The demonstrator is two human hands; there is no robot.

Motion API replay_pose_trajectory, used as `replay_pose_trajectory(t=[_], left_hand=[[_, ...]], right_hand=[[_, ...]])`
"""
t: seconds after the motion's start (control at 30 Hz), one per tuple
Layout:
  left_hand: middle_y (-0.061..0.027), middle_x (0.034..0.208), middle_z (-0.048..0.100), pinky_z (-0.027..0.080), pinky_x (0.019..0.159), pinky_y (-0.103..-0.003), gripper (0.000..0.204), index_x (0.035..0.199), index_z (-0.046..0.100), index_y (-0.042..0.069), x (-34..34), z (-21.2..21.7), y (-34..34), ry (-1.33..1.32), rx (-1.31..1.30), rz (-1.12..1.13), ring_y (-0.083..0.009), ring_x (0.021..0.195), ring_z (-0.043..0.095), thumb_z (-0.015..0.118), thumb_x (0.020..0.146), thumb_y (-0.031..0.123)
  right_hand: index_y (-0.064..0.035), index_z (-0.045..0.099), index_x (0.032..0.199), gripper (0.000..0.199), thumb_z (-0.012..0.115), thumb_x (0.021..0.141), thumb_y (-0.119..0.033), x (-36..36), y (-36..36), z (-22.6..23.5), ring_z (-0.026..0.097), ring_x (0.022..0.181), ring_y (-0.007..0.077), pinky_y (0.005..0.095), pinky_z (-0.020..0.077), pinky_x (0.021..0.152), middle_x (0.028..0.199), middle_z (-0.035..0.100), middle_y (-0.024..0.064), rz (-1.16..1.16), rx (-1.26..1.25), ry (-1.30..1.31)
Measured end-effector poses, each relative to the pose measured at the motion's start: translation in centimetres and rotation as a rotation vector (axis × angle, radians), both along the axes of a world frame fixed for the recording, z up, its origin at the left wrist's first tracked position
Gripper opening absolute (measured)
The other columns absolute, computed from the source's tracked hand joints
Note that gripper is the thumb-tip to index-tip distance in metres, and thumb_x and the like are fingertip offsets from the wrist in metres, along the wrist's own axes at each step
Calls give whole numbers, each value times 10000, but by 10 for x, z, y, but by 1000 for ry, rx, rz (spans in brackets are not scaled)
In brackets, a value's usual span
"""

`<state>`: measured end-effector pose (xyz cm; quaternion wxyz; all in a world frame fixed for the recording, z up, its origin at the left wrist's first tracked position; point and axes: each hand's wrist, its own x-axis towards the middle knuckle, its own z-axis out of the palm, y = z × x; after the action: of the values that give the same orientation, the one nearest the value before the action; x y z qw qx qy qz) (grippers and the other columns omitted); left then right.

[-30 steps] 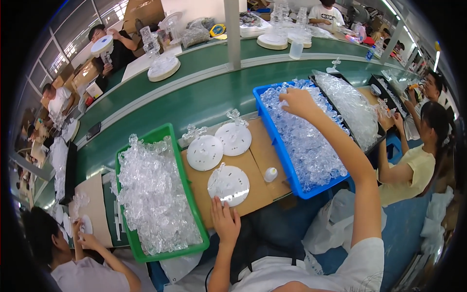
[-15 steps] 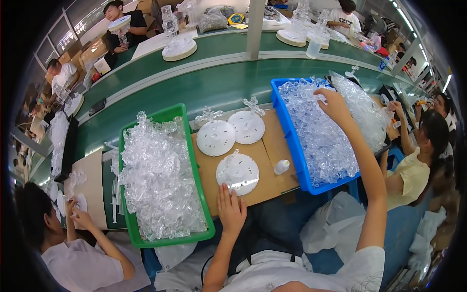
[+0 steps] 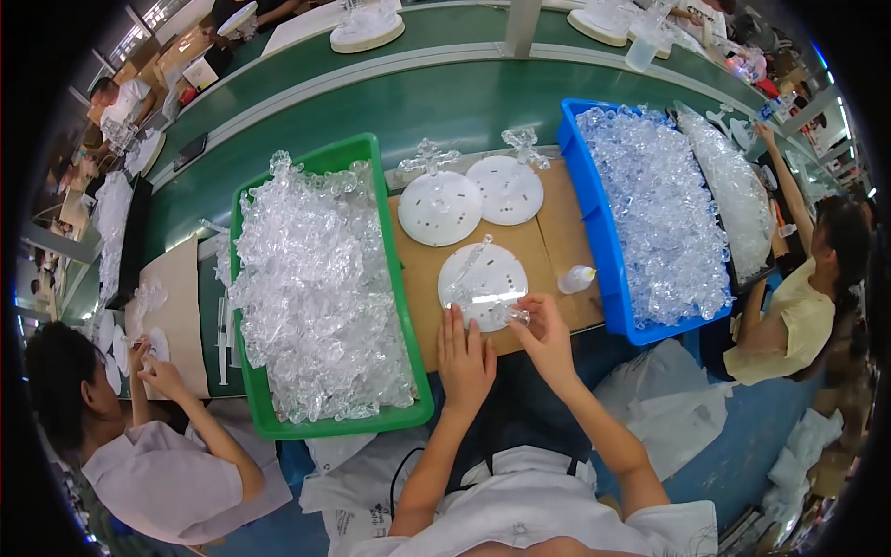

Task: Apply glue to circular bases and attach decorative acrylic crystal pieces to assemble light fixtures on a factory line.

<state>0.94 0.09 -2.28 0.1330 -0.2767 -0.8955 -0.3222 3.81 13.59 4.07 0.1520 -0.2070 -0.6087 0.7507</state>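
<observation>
A white round plate with small holes lies on the brown cardboard in front of me, with a slim clear plastic piece on its left part. My left hand rests at the plate's near left edge, fingers stretched out and holding nothing. Over the near right edge, the fingertips of my right hand pinch a small clear plastic piece. Just beyond are two more white plates, the left one and the right one, each with a clear branched piece at its far edge.
A green crate heaped with clear plastic pieces stands at left, a blue crate of similar pieces at right. By the blue crate is a small white bottle. Co-workers sit on both sides, the left one and the right one.
My right hand has come from the blue crate back to the near plate, bringing a small clear piece. My left hand stays at the plate's edge. The view has shifted.
</observation>
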Motion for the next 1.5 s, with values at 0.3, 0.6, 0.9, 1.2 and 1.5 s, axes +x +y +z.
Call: replay_pose_trajectory(t=[0.3, 0.6, 0.9, 1.2, 1.5], left_hand=[[-286, 1399, 368, 307, 1042, -522, 405, 1176, 503, -68, 4, -2, -5, -13, -5, 5, -443, 1305, 351, 598, 840, 136], [-282, 1396, 377, 312, 1045, -516, 399, 1176, 500, -55, 0, 0, -5, 6, 6, 8, -441, 1305, 356, 600, 840, 136], [-276, 1404, 369, 309, 1052, -511, 412, 1188, 488, -46, 1, 0, -4, 1, -10, 1, -432, 1313, 350, 606, 837, 135], [-268, 1415, 357, 300, 1061, -503, 536, 1278, 396, -46, 2, 3, -3, -35, 67, 15, -420, 1322, 343, 627, 824, 119], [-269, 1427, 335, 306, 1049, -500, 541, 1370, 450, 106, 0, 10, -3, -24, -80, -26, -426, 1317, 340, 584, 847, 127]], right_hand=[[-71, 588, 1111, 356, 661, 764, -94, -12, 21, 28, 612, 767, 291, 365, 491, 669, 810, 583, 115, 411, 1216, -66], [-8, 574, 950, 251, 722, 791, -135, -18, 13, 9, 572, 614, 135, 246, 462, 571, 755, 577, 81, 122, 865, -254], [-26, 554, 902, 203, 717, 813, -108, -24, -13, -30, 477, 664, 56, 202, 376, 547, 780, 537, -2, -155, 566, -110], [-24, 561, 823, 215, 739, 759, -125, -23, -19, -36, 564, 743, 252, 319, 454, 661, 842, 583, 95, -244, 640, -119], [-26, 540, 859, 211, 719, 785, -110, -14, -17, -34, 509, 856, 203, 284, 405, 744, 897, 543, 98, -150, 1045, -148]])
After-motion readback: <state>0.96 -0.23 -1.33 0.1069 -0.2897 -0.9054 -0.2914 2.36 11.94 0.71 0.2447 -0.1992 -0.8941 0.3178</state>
